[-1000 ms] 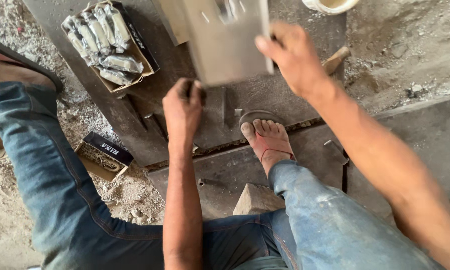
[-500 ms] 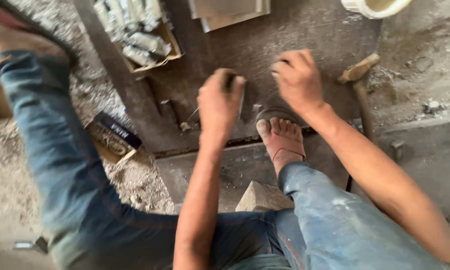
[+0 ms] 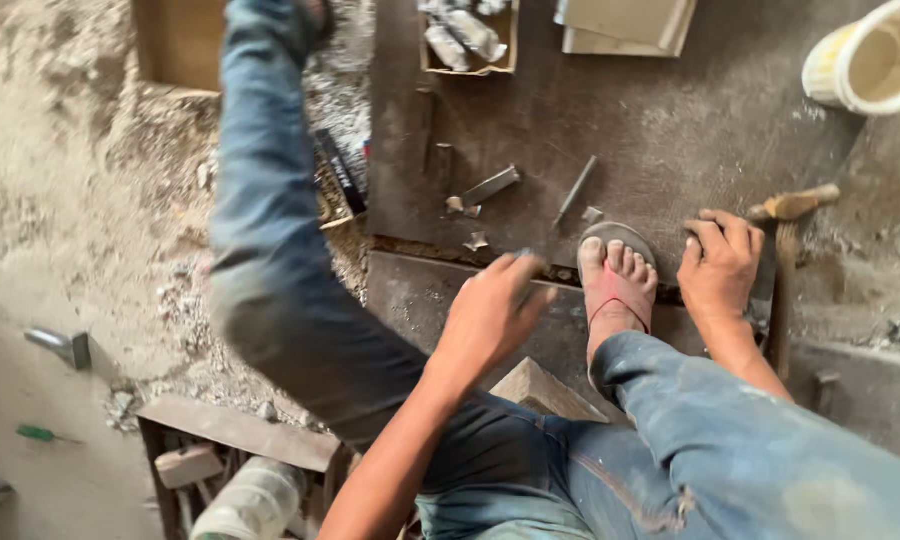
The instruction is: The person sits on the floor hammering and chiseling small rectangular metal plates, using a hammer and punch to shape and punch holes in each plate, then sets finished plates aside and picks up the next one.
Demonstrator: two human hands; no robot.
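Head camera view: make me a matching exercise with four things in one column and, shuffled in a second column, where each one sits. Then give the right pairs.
Things:
1. bucket
2. wooden-handled hammer
3. sandalled foot
4. green-handled tool

Places:
A. between the left hand and the right hand
B. on the dusty ground at the left edge
C. top right corner
D. beside the right hand, on the dark slab

Pairs: 1-C, 2-D, 3-A, 4-B
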